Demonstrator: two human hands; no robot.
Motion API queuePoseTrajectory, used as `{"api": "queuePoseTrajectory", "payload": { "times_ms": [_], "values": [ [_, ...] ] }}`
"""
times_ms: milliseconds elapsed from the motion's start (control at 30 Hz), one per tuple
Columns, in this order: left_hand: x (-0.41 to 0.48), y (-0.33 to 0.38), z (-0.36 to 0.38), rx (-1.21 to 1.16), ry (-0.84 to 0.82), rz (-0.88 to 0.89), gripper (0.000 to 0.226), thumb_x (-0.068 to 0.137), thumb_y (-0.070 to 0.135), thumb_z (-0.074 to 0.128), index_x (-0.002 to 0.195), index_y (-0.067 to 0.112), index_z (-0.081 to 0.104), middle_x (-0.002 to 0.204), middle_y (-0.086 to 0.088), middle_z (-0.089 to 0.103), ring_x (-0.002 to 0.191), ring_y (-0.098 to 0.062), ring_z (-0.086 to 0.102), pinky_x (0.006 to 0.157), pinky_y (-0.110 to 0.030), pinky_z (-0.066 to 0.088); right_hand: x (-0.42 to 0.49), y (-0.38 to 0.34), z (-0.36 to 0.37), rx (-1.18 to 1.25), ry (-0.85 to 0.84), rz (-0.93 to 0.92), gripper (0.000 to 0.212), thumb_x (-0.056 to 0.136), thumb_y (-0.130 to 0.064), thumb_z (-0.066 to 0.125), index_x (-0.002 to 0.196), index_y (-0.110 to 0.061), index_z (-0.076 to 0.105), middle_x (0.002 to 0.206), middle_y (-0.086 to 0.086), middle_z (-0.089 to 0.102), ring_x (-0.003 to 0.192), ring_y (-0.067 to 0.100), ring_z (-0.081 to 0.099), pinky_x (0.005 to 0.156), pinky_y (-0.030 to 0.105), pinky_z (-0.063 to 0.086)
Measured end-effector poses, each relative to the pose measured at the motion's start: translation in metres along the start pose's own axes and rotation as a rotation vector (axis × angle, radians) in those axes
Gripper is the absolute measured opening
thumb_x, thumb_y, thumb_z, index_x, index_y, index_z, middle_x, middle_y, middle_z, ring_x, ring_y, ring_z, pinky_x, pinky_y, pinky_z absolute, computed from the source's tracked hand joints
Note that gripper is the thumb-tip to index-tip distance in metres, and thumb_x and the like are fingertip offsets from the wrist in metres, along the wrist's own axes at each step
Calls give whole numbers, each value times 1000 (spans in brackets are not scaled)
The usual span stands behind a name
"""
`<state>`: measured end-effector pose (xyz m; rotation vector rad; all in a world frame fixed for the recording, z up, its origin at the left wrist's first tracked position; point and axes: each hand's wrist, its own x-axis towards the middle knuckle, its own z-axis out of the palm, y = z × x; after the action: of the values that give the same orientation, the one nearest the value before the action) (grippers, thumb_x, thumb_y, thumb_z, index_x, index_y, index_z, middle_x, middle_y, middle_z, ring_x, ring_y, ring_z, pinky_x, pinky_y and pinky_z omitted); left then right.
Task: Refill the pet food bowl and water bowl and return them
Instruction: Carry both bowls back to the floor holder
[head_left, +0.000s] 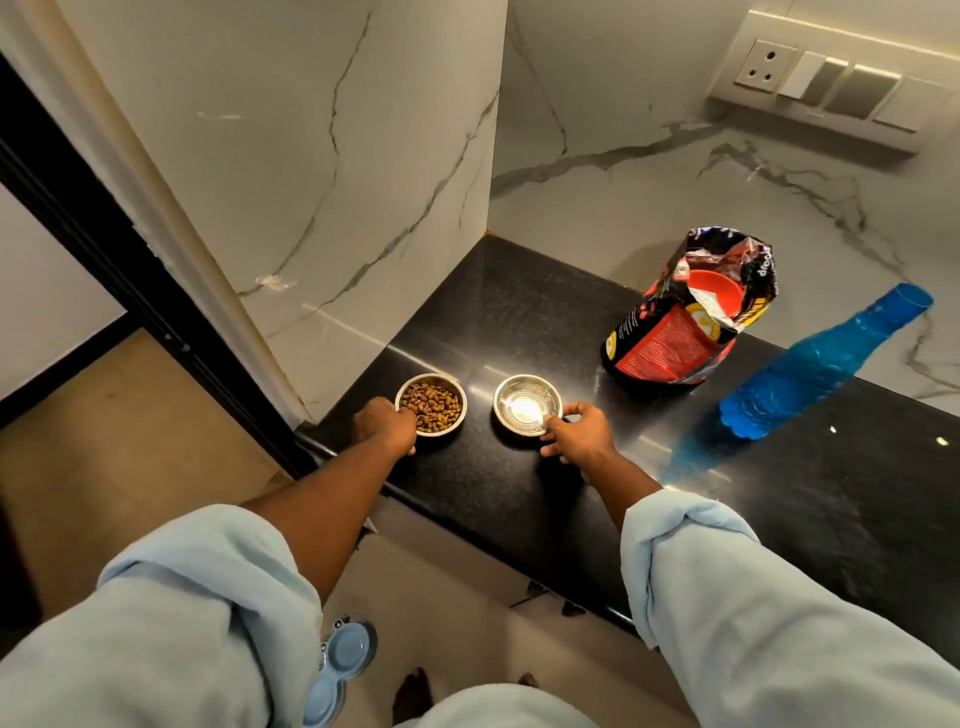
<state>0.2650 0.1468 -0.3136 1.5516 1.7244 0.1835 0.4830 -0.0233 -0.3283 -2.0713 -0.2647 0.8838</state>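
Rolled pale-blue sleeves (208, 613) fill the frame bottom at 5 and 7 o'clock. Blue plastic feeder stand (347, 649) sits on the floor at 6 o'clock, partly hidden by the left sleeve. Black speckled counter (519, 499) runs from centre to 4 o'clock, with marble wall (311, 156) behind it. Open red-and-black food bag (675, 343) stands at 2 o'clock from the bowls, a red scoop (719, 296) inside its mouth. Blue bottle (810, 369) stands upright at 4 o'clock from the bag, apart from it. Switch panel (831, 85) is at 1 o'clock on the wall.

Food bowl (434, 408), steel, full of brown kibble, sits on the counter near its front edge. Left hand (387, 427) grips its rim at 8 o'clock, fingers curled over. Water bowl (527, 405), steel, bright glare inside, sits at 3 o'clock from the food bowl, not touching it. Right hand (576, 432) pinches its rim at 4 o'clock.
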Motion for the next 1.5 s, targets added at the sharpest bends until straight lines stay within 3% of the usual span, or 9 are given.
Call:
{"api": "queuePoseTrajectory", "payload": {
  "times_ms": [100,300,700,867,1033,1167,1267,1367,1500],
  "values": [
    [5,-5,5,-39,-38,21,22,105,23,59,120,8,65,109,-12,77,46,-15,66,43,-21,42,0,2,2,2,21,7,24,102,-15,66,123,-13,54,85,14,79,57,18,72,47,25,46],
    [8,-13,4,-127,-69,39,12,105,20,60,109,9,62,107,-14,77,61,-21,76,50,-24,49,-4,5,9,38,89,19,22,102,-6,60,123,-9,56,89,19,77,56,17,73,45,23,49],
    [0,-50,-10,-149,-72,90,10,105,18,61,108,8,63,101,-13,78,51,-16,71,41,-18,44,-40,10,24,76,151,-2,30,101,-5,61,130,-10,59,78,19,76,54,20,72,48,27,53],
    [-12,-74,-24,-201,-43,75,6,103,18,63,100,13,63,96,-13,79,52,-20,73,50,-24,53,-66,5,38,46,139,-32,32,100,-5,60,132,-9,57,81,21,75,52,20,71,45,26,52],
    [-22,-101,-44,-193,27,57,7,103,20,63,97,16,63,92,-7,77,49,-14,69,49,-22,49,-90,3,63,1,73,-75,31,100,-6,59,131,-10,58,81,21,76,52,20,71,47,27,55],
    [-32,-126,-63,-228,110,24,6,103,18,61,99,15,65,86,-10,76,53,-17,70,52,-25,53,-106,-1,84,-28,-14,-119,30,101,-6,60,130,-10,58,80,20,76,56,23,72,48,28,55],
    [-36,-156,-74,-229,191,-30,14,99,23,64,86,19,63,90,-10,77,68,-29,76,69,-40,66,-121,-5,102,-61,-104,-161,28,102,-5,59,130,-9,58,81,23,76,56,23,70,47,28,56],
    [-37,-191,-73,-189,241,-61,20,94,25,62,76,19,60,89,-15,77,77,-37,76,76,-47,65,-140,-8,119,-86,-172,-199,26,102,-4,57,128,-9,57,87,26,76,47,16,66,43,25,53],
    [-73,-216,-86,-213,313,-134,18,96,20,59,92,7,72,99,-20,76,89,-40,73,76,-39,59,-160,-3,140,-106,-276,-273,19,103,-2,58,121,-4,61,92,27,74,46,17,64,45,29,56]
  ]
}}
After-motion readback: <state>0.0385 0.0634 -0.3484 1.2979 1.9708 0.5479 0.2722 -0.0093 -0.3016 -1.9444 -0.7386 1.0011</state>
